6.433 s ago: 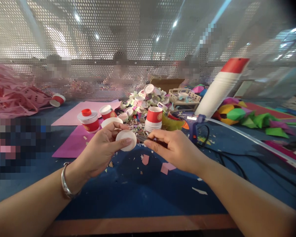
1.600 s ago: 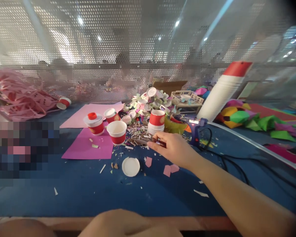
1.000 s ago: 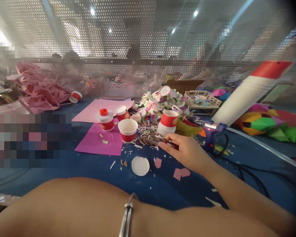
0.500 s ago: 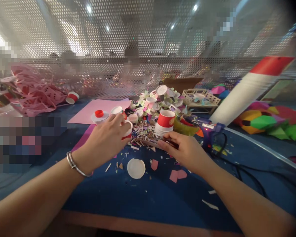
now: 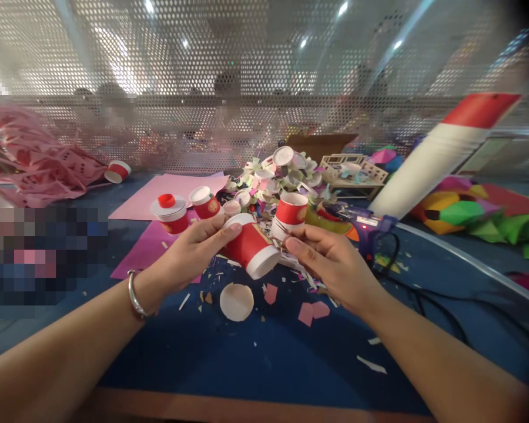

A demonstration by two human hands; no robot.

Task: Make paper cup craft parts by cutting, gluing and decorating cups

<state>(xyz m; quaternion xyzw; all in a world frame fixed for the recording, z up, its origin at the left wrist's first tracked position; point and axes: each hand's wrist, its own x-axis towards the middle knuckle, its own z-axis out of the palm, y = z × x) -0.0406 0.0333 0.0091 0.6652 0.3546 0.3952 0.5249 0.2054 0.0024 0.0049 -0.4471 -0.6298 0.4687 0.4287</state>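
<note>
My left hand point(image 5: 198, 249) is closed on a red paper cup point(image 5: 252, 244) with white ends, tipped over in the air. Close to its right side, my right hand point(image 5: 330, 255) pinches a thin, dark, pointed tool point(image 5: 283, 230); whether it is scissors or tweezers I cannot tell. Behind the right fingers stands a stack of red and white cups point(image 5: 293, 208). Left of the held cup are another red cup point(image 5: 204, 202) and a lidded red cup point(image 5: 170, 214) with a red cap on top. A white disc point(image 5: 237, 302) lies on the blue table below.
Paper scraps and a heap of cut cups point(image 5: 271, 170) fill the back middle. A glue gun point(image 5: 364, 223) with black cables point(image 5: 423, 294) is on the right, before a leaning white and red tube point(image 5: 436, 153). Pink paper point(image 5: 158, 194) and pink strips point(image 5: 48, 158) are at left.
My left hand has brought the red paper cup toward the middle and tipped it, so its side shows. The right hand has turned its thin tool up beside the cup.
</note>
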